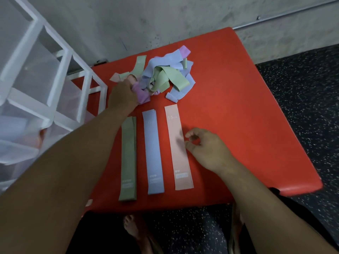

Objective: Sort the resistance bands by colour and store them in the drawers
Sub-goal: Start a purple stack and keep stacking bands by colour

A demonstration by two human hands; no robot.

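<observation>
Three bands lie flat side by side on the red table [229,92]: a green band [128,158], a blue band [153,153] and a pink band [178,147]. Beyond them sits a tangled pile of bands [165,76] in green, blue, purple and pink. My left hand [122,94] reaches into the pile's left side and grips a purple band [142,95]. My right hand [205,145] hovers just right of the pink band with fingers loosely curled and nothing in them.
A white frame of translucent drawers [42,85] stands at the table's left. A grey wall runs behind the table. Dark speckled floor [302,107] lies to the right and below, where bare feet show.
</observation>
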